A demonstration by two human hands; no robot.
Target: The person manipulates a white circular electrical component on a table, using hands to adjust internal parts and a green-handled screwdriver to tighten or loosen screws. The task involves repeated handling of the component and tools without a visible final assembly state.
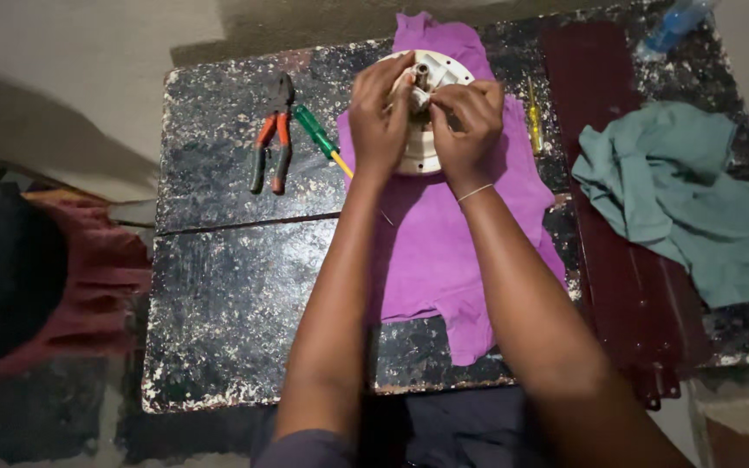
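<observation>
A round white motor housing (431, 152) with a metal shaft (420, 76) at its centre lies on a purple cloth (452, 234) spread over the dark, paint-flecked table (227, 286). My left hand (378, 113) grips the housing's left side, fingers curled over its rim toward the shaft. My right hand (465, 117) is closed on the right side, its fingertips pinched on a small part at the shaft. A thin band circles my right wrist.
Pliers with orange-and-grey handles (272, 134) and a green-handled screwdriver (318, 134) lie left of the housing. A yellow screwdriver (534, 121) lies to its right. Dark red fan blades (626, 260) and a teal cloth (687, 195) fill the right side; a plastic bottle (674, 24) stands far right.
</observation>
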